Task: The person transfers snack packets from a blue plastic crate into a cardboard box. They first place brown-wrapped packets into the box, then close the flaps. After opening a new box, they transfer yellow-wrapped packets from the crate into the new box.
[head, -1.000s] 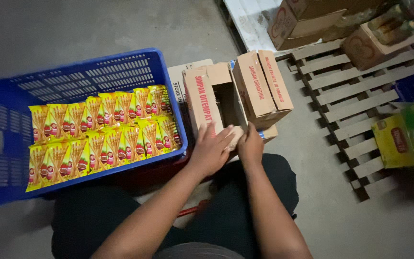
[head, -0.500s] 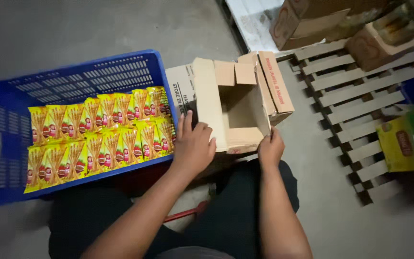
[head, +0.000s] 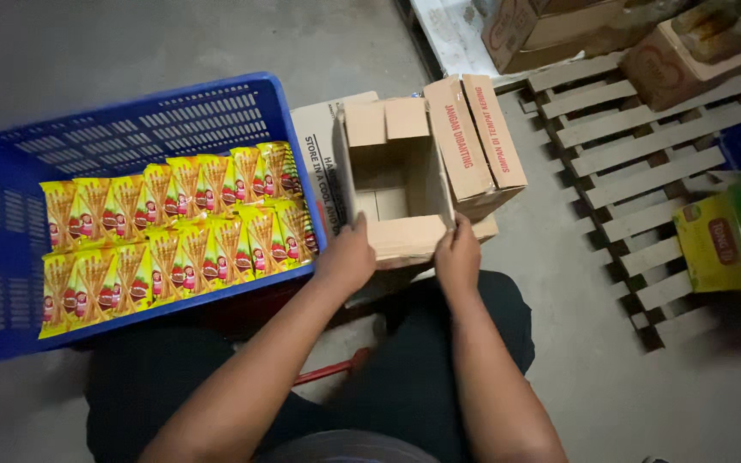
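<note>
Beside blue crate (head: 10, 197): both hands (head: 349, 257) (head: 458, 255) apparently clasp open carton (head: 392, 184) edges.

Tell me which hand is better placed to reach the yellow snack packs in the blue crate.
Left, probably. The left hand grips the open cardboard box at the corner beside the blue crate, close to the yellow snack packs. The right hand holds the box's far corner.

- The scene was dim, with a soft, even light and no glare.
- The yellow snack packets (head: 173, 227) in the blue crate (head: 10, 171) were the brightest patch.
- Deep shadow lay over the lap and the floor at the lower edge.
- The right edge, by the yellow-green carton (head: 731, 244), was smeared with blur.
- Fine detail looked grainy throughout.
</note>
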